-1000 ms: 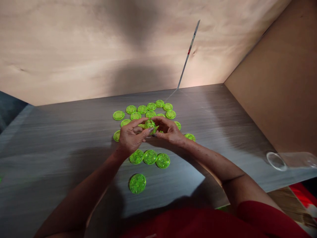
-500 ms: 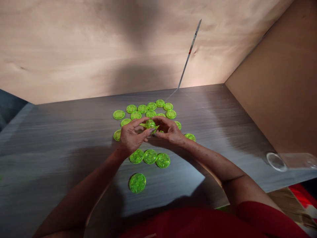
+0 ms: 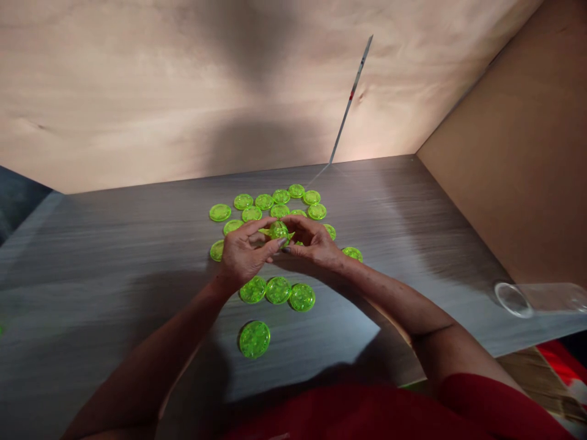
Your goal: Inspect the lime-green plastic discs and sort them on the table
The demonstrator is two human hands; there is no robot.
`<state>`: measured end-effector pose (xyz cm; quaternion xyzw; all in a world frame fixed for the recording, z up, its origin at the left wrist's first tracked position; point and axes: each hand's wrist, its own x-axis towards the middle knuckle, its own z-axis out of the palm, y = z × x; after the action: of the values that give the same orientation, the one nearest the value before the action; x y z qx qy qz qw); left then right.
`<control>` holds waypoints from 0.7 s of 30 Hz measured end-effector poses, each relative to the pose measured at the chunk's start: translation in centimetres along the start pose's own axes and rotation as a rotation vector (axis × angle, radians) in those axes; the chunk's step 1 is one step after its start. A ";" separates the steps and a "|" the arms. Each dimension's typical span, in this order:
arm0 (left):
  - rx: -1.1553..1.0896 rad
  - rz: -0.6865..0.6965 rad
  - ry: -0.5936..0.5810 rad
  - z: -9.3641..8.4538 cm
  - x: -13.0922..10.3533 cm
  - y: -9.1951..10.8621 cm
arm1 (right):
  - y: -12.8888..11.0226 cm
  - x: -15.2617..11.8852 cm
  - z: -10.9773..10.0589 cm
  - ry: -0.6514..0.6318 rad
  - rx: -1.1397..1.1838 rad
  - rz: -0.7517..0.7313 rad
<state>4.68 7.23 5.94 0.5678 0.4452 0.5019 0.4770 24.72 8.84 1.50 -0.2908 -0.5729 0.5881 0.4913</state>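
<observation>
My left hand [image 3: 243,252] and my right hand [image 3: 316,241] meet near the middle of the table, above the spread of green discs. Between their fingertips is a small see-through green piece [image 3: 279,231] with a rounded middle and pointed sides. Both hands are closed on it, thumbs at the near side; its exact kind does not show. Under and beyond the hands lie several round, clear green discs, such as a back disc [image 3: 296,190] and a left one [image 3: 220,212]. My hands partly cover some of them. Nearer me are a row with a middle disc [image 3: 278,289] and a single disc [image 3: 254,338].
A clear plastic jar [image 3: 545,298] lies on its side at the table's right edge. Wooden panels [image 3: 137,98] stand at the back and right. A thin pale strip [image 3: 351,98] runs up the back panel. The tabletop [image 3: 92,256] is grey wood grain.
</observation>
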 end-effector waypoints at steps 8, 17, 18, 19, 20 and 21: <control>-0.019 -0.003 -0.015 0.0 0.1 0.1 | 0.1 0.0 -0.3 -0.014 -0.006 -0.013; -0.011 0.035 -0.002 -0.3 0.0 -0.3 | 0.0 0.2 -0.4 -0.044 0.102 -0.006; -0.015 0.041 0.006 -0.2 0.0 -0.4 | 0.0 0.2 -0.4 -0.050 0.103 0.004; -0.019 0.046 0.014 -0.2 0.0 -0.5 | 0.0 0.2 -0.4 -0.057 0.104 0.012; -0.022 0.051 0.023 -0.1 0.0 -0.5 | 0.0 0.1 -0.4 -0.060 0.106 0.015; -0.023 0.052 0.031 -0.1 0.0 -0.5 | 0.1 0.1 -0.4 -0.060 0.108 0.015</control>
<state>4.57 7.30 5.44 0.5661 0.4317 0.5278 0.4633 25.06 9.12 1.35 -0.2501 -0.5527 0.6303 0.4845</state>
